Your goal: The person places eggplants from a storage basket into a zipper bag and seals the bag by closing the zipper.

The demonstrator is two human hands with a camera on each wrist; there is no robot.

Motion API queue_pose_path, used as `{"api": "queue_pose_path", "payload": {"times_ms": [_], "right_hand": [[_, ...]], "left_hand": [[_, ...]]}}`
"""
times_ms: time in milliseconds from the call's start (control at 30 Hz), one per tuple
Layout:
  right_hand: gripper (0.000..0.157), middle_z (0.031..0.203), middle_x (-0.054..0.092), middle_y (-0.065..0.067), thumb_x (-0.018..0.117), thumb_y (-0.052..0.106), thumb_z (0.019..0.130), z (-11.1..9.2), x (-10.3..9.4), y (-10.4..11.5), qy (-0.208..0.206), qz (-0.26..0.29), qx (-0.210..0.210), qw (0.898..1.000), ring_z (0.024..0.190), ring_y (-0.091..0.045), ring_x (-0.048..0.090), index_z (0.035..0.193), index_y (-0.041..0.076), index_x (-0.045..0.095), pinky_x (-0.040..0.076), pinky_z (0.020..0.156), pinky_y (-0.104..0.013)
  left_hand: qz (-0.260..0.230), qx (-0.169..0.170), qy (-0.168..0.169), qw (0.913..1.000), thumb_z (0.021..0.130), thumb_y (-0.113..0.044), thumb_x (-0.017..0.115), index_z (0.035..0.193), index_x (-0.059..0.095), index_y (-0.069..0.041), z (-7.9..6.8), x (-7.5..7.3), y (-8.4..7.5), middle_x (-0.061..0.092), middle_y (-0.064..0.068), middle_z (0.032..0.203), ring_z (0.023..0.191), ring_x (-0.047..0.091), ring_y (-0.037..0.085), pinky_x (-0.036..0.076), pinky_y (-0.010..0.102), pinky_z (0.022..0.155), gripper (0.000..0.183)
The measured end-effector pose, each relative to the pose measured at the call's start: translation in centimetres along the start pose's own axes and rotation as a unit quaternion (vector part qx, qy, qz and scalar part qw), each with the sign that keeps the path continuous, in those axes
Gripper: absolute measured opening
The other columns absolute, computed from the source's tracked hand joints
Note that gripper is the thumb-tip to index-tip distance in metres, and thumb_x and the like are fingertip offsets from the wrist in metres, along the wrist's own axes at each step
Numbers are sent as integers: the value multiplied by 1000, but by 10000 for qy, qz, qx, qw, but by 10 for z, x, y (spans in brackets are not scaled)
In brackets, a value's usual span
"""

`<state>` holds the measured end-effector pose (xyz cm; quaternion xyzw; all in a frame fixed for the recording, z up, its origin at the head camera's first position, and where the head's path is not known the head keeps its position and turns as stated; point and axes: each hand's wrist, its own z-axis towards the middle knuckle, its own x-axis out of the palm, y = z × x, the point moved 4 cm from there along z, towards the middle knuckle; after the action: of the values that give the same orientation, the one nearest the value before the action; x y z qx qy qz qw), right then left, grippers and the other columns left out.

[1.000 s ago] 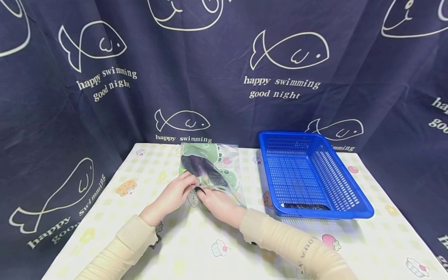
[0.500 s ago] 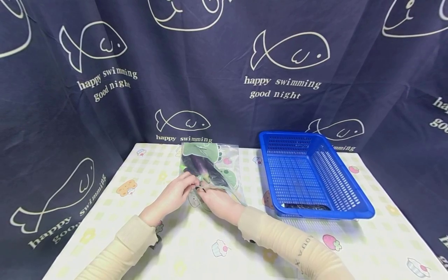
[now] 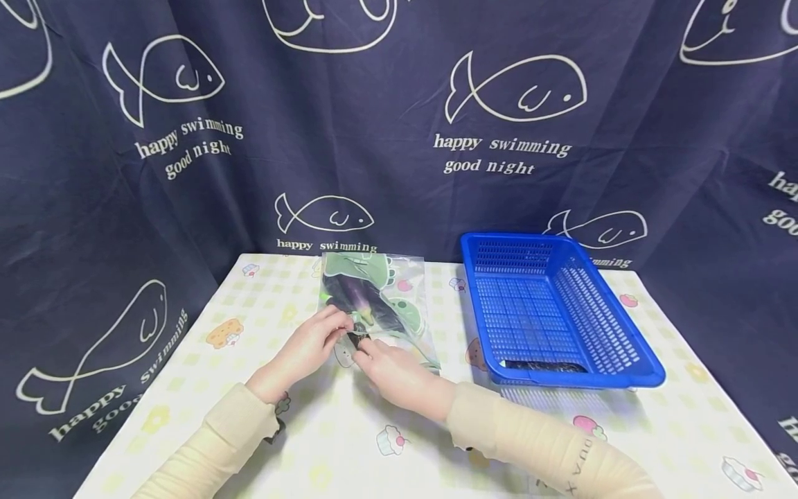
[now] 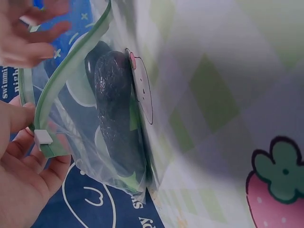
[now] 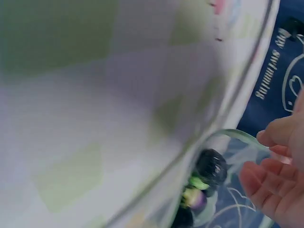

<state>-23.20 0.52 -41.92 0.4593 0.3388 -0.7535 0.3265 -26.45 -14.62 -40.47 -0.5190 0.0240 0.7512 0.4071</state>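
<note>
A clear zip bag [image 3: 408,274] with a green-edged mouth lies at the back of the table, printed with green shapes. Inside are a purple eggplant [image 3: 350,292] and dark long things, one with a shiny, wrinkled skin [image 4: 114,109]. My left hand [image 3: 308,346] pinches the left corner of the bag's mouth, beside the white slider [image 4: 42,137]. The mouth stands apart in the left wrist view. My right hand [image 3: 399,378] is at the near side of the mouth, fingers loosely bent and holding nothing visible in the right wrist view [image 5: 280,175].
To the right stands a blue plastic basket [image 3: 630,326] with a dark, long wrapped thing [image 3: 542,366] at its near end. A patterned cloth [image 3: 349,443] covers the table. Behind hangs a dark blue curtain [image 3: 399,138] with white fish drawings.
My right hand has drawn back from the bag's mouth, toward me and slightly right, baring a dark end there. My left hand keeps its pinch on the bag's corner.
</note>
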Motion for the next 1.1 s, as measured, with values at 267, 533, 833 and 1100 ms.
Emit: {"api": "queue_pose_path", "payload": {"times_ms": [267,533,833,1100], "right_hand": [[16,95,55,1,64,6,82,3,-23,-11,-978,380,-91,9944,82,-13,55,95,13,59,50,67,-21],[22,90,53,0,68,9,78,7,-15,-22,-932,200,233,9952,76,-15,48,97,13,57,43,61,-24],[9,88,58,1,64,13,85,11,-8,-22,-931,41,372,9950,75,-14,53,91,14,58,47,63,-24],[8,90,56,2,63,15,87,10,-6,-19,-705,86,399,9967,75,-13,51,92,14,56,48,62,-22]], "left_hand": [[71,-87,39,9999,87,1,62,96,64,-13,-1,-1,1,58,-5,95,88,58,10,52,27,79,16],[102,-90,71,9999,85,2,64,94,65,-14,-8,-3,0,60,-5,97,90,58,12,52,31,80,18],[225,-11,118,9997,80,-4,73,98,66,-15,-19,-7,4,60,-7,98,95,59,13,52,33,84,22],[597,-268,527,9965,68,-14,84,104,63,-16,-34,-14,21,58,-8,105,100,53,16,46,40,87,41]]}}
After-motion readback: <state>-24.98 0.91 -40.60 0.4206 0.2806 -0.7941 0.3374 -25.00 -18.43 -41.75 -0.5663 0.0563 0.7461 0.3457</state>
